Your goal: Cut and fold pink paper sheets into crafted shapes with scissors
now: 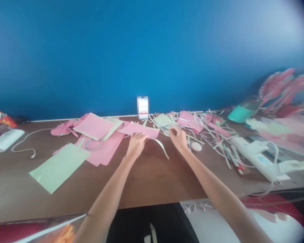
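Site: a paper-craft workspace. Evidence: a brown wooden table (pixel 152 179) against a blue painted wall (pixel 116 60), spread with pink and pale green paper sheets (pixel 58 167), folded pink paper fans (pixel 63 128) and a tangle of cut paper strips (pixel 205 130). A white power strip (pixel 258 155) with cords lies at right; a teal container (pixel 243 113) stands behind it.

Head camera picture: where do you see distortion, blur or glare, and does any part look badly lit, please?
In the head view, the wide lens curves the wooden table, the blue wall fades to a pale haze toward the upper right, and the top right corner darkens. The pink paper fans look soft, and a small upright object by the wall is pixelated.
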The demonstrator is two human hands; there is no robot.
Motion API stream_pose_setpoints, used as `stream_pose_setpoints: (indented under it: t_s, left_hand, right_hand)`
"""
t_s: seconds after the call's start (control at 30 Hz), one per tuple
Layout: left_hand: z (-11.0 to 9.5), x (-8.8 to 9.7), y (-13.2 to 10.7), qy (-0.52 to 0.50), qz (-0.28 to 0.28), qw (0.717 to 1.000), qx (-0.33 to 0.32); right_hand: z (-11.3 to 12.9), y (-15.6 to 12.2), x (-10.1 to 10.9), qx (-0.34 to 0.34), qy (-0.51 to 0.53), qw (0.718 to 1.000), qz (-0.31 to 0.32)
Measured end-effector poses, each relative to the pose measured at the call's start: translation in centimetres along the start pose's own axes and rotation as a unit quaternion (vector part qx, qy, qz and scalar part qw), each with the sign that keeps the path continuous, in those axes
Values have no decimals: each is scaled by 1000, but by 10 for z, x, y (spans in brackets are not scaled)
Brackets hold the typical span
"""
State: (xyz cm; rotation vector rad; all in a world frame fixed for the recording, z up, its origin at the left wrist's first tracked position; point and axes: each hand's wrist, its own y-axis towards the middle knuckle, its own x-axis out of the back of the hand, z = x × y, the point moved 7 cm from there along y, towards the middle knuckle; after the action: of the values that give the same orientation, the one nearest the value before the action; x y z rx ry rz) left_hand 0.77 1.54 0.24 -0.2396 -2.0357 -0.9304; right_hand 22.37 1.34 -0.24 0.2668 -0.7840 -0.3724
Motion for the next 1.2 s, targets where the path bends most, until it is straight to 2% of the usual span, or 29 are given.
stream_pose_setpoints:
  t_s: [0.07,0.1,0.2,0.33,0.5,0.6,0.73,0.83,0.97,1.07,1.13,1.2]
  left_hand:
    - [5,0,-1,-17,-6,999,31]
    - [9,-1,-1,-31,-6,998,53]
    - [25,-8,-5,-87,3,987,133]
    - [38,-14,-8,-123,8,975,185]
    - [33,-18,-6,-138,42,976,163]
    - [30,-17,-6,-133,46,977,163]
    - [29,-4,-4,-125,-16,978,167]
    - [28,7,-5,-137,-73,971,183]
    - [22,11,-8,-187,-108,953,213]
    - [21,13,-11,-205,-142,936,247]
    - [22,13,-12,-208,-156,929,263]
    - [20,10,-11,-211,-148,930,261]
  right_hand:
    - [-4,1,10,18,-130,990,-45]
    - [-7,2,12,22,-189,981,-47]
    - [-19,3,8,18,-300,954,1]
    - [-27,4,2,15,-341,939,54]
    - [-26,3,0,40,-344,936,65]
    - [-26,3,5,29,-347,936,42]
    - [-20,3,18,-5,-303,953,-25]
    - [-7,1,22,14,-223,972,-69]
    - [9,-6,17,42,-88,990,-100]
    - [23,-12,7,75,7,992,-99]
    - [28,-15,-3,78,46,993,-72]
    - [32,-19,-13,68,75,995,-24]
